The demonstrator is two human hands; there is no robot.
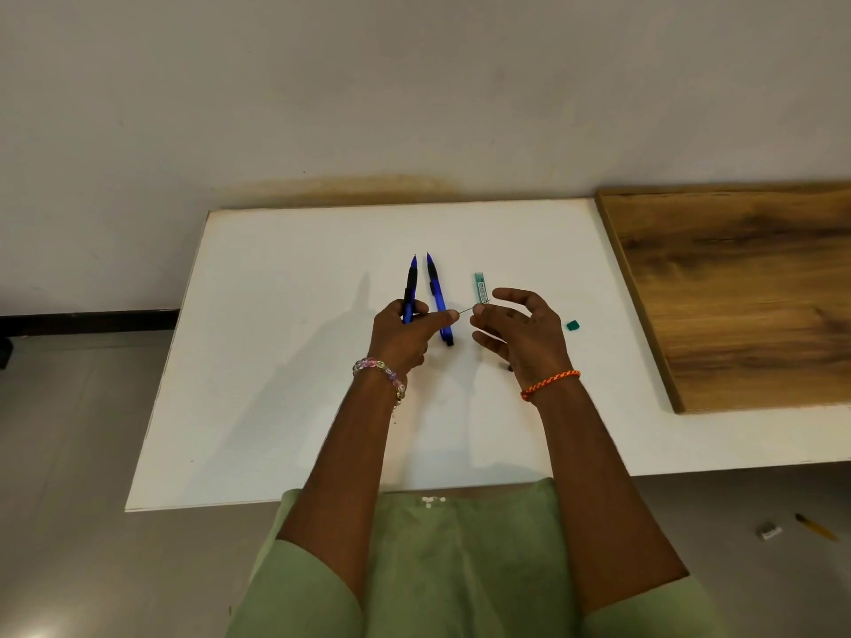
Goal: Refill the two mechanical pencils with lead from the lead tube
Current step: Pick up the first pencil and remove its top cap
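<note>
- The left hand [405, 331] gripped one blue plastic mechanical pencil [409, 290], tip towards twelve o'clock, while the right hand [515, 331] pinched a thin grey lead [466, 309] between thumb and forefinger
- The lead looked brittle; a skewed push at the pencil's opening would likely have snapped it
- A second blue mechanical pencil [440, 299] lay between the hands; the green translucent lead tube [480, 287] lay open at one o'clock, its small green cap [572, 324] at three o'clock, and a brush could have spilled it
- The white bench [276, 384] offered open room at nine o'clock, its near edge well apart
</note>
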